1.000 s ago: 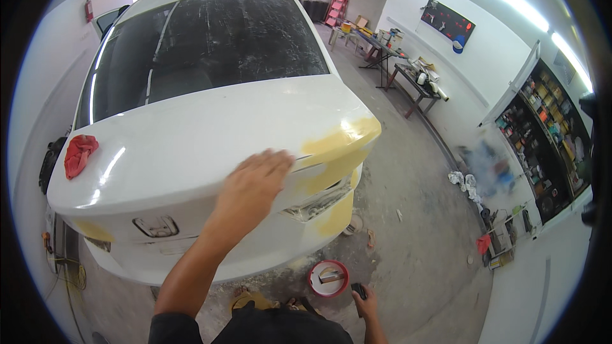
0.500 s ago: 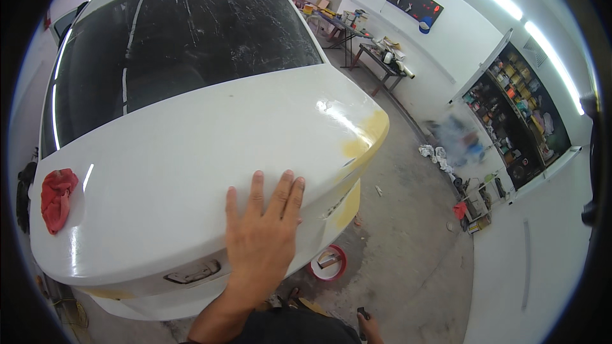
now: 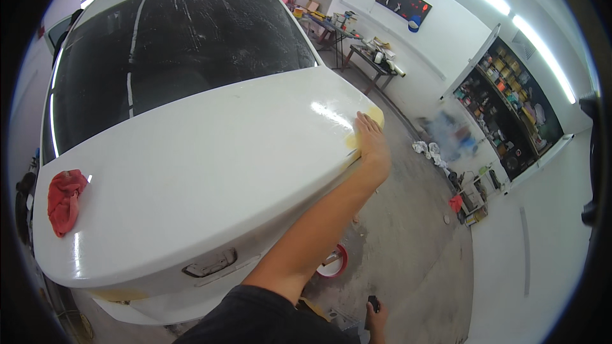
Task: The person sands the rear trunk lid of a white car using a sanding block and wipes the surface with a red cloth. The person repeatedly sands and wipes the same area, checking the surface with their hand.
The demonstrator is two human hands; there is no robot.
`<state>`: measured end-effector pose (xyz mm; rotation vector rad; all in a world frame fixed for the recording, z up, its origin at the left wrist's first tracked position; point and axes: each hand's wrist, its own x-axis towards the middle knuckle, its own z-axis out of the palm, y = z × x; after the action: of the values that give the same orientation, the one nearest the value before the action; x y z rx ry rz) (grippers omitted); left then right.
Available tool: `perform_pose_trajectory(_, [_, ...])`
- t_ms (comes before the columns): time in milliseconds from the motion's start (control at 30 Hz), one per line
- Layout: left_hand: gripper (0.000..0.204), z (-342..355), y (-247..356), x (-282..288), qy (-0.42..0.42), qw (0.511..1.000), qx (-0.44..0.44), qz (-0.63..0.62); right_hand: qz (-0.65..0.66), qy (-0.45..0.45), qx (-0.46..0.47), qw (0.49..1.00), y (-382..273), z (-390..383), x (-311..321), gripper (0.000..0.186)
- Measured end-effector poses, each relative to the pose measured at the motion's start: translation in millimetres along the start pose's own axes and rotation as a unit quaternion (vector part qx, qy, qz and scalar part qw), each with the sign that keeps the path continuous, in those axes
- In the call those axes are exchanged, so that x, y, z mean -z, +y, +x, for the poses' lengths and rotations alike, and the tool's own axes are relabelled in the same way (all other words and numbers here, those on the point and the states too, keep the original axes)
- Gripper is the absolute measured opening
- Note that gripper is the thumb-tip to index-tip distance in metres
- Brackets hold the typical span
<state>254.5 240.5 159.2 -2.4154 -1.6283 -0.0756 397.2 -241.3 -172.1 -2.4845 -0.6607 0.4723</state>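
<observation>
My left hand (image 3: pixel 373 140) rests flat, fingers stretched out, on the rear right corner of a white car's trunk lid (image 3: pixel 191 172). Under and around its fingers lies a yellowish patch (image 3: pixel 377 114) of bare filler or primer. Low in the picture my right hand (image 3: pixel 377 320) hangs beside my body, closed around a small black object (image 3: pixel 373 303) whose kind I cannot make out. At the far left of the lid lies a crumpled red cloth (image 3: pixel 65 202).
On the floor by the bumper stands a red-rimmed white bucket (image 3: pixel 333 262), partly behind my arm. Benches with tools (image 3: pixel 373 60) line the far wall. To the right is a shelf of cans (image 3: pixel 510 105), with a small cart (image 3: pixel 473 197) below it.
My left hand has slid across the lid from its rear middle to the right corner, the arm stretching out. My right hand still holds the black object, slightly higher in the picture.
</observation>
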Motion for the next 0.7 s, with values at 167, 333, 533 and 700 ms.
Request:
perform_pose_trajectory(167, [0.062, 27.7, 32.2, -22.9, 0.069, 0.995, 0.060, -0.035, 0.034, -0.031, 0.001, 0.999, 28.9, -34.7, 7.9, 0.061])
perform_pose_trajectory(333, [0.055, 7.8, 28.9, -39.5, 0.171, 0.985, 0.013, 0.008, 0.030, -0.077, -0.062, 0.995, 54.3, -37.5, 9.5, 0.062])
perform_pose_trajectory(533, [0.054, -36.4, 12.7, -24.4, 0.178, 0.983, -0.028, 0.027, 0.008, -0.068, -0.114, 0.991, 46.6, 30.1, -6.7, 0.066])
perform_pose_trajectory(700, [0.055, -82.7, -17.5, -15.4, 0.220, 0.974, -0.044, -0.017, 0.108, -0.038, -0.005, 0.993, -14.5, 105.7, -23.4, 0.061])
